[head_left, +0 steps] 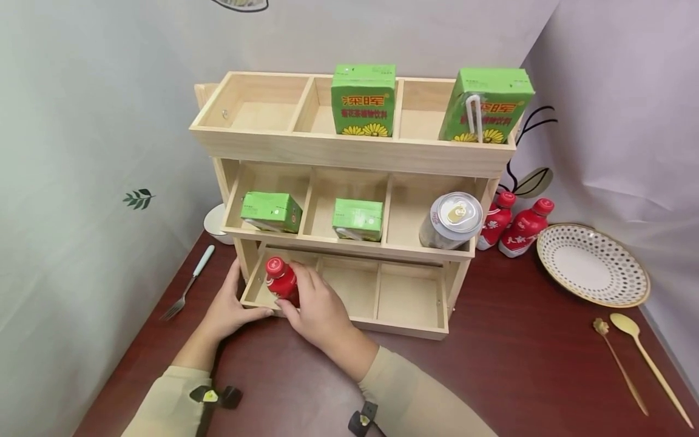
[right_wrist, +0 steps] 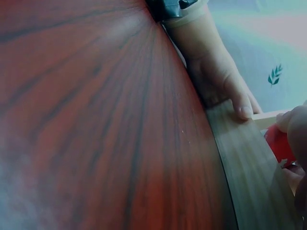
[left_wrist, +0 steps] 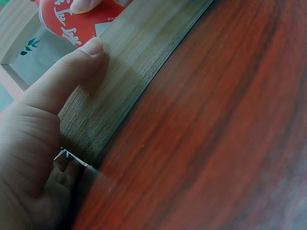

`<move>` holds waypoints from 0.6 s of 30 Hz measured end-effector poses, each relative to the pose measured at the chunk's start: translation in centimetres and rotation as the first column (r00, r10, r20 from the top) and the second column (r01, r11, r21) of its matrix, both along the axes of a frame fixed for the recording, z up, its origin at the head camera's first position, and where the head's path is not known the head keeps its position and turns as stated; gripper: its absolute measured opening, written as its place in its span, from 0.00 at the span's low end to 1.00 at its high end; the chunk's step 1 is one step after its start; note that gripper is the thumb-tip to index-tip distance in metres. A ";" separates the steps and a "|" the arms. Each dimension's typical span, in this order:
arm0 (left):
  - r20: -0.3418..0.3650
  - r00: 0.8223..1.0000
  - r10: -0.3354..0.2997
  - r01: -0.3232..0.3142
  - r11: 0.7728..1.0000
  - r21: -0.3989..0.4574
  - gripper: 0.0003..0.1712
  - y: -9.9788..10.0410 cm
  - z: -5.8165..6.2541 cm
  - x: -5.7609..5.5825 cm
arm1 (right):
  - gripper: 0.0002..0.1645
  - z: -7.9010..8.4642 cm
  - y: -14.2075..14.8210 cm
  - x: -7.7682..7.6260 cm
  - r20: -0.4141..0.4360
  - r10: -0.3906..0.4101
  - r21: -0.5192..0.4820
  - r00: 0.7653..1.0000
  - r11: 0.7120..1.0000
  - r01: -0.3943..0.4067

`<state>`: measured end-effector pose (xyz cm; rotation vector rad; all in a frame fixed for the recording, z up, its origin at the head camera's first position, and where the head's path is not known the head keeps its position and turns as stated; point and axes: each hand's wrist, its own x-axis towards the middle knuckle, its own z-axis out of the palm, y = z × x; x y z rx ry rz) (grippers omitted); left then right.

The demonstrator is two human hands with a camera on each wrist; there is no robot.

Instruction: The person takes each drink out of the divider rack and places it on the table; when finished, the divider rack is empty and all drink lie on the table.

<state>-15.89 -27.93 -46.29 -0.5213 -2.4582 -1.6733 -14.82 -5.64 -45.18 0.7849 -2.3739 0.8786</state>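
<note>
In the head view my right hand (head_left: pixel 322 309) grips a small red bottle (head_left: pixel 282 280) with a red cap. The bottle stands upright, slightly tilted, in the left compartment of the bottom tier of a three-tier wooden shelf (head_left: pixel 349 149); the front board hides its base. My left hand (head_left: pixel 226 309) holds that tier's front left corner. The thumb lies on the front board (left_wrist: pixel 129 57) in the left wrist view, and the other fingers go round the side, partly hidden. In the right wrist view, part of the red bottle (right_wrist: pixel 278 143) shows between my right fingers.
Green drink cartons (head_left: pixel 363 100) stand on the top and middle tiers, with a silver can (head_left: pixel 452 221) at middle right. Right of the shelf are two red bottles (head_left: pixel 524 227), a dotted plate (head_left: pixel 592 264) and two gold spoons (head_left: pixel 650 358). A fork (head_left: pixel 188 285) and white bowl (head_left: pixel 216 224) lie left.
</note>
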 end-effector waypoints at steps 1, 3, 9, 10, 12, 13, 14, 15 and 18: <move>0.001 1.000 -0.001 0.001 1.000 -0.001 0.74 0.0 0.0 0.0 | 0.42 0.0 0.0 0.0 0.003 -0.001 0.002 1.000 1.000 0.001; 0.000 1.000 0.001 -0.001 1.000 -0.008 0.74 0.1 0.1 0.0 | 0.42 0.1 0.1 0.0 0.004 -0.001 0.002 1.000 1.000 0.001; 0.000 1.000 0.002 -0.002 1.000 -0.014 0.73 0.2 0.1 -0.1 | 0.41 0.4 0.8 0.0 0.010 0.026 -0.028 1.000 0.999 -0.026; -0.004 1.000 -0.001 0.001 1.000 -0.015 0.73 0.2 0.1 -0.1 | 0.40 0.5 0.9 -0.1 0.011 0.031 -0.036 0.999 0.999 -0.030; -0.014 1.000 -0.004 0.003 1.000 -0.014 0.73 0.1 0.1 -0.2 | 0.40 0.7 1.2 -0.1 0.012 0.040 -0.053 0.999 0.998 -0.039; -0.020 1.000 -0.006 0.005 1.000 -0.013 0.73 0.1 0.1 -0.1 | 0.40 0.7 1.3 -0.2 0.010 0.046 -0.057 0.999 0.997 -0.045; -0.021 1.000 -0.008 0.007 1.000 -0.009 0.72 0.1 0.0 -0.1 | 0.40 0.8 1.4 -0.2 0.011 0.052 -0.060 0.999 0.997 -0.051; -0.023 1.000 -0.008 0.007 1.000 -0.010 0.72 0.0 0.0 -0.1 | 0.40 0.9 1.5 -0.2 0.012 0.059 -0.064 0.998 0.996 -0.059; -0.027 1.000 -0.009 0.009 1.000 -0.012 0.72 0.0 -0.2 0.0 | 0.40 1.4 1.9 -0.2 0.022 0.078 -0.064 0.997 0.995 -0.076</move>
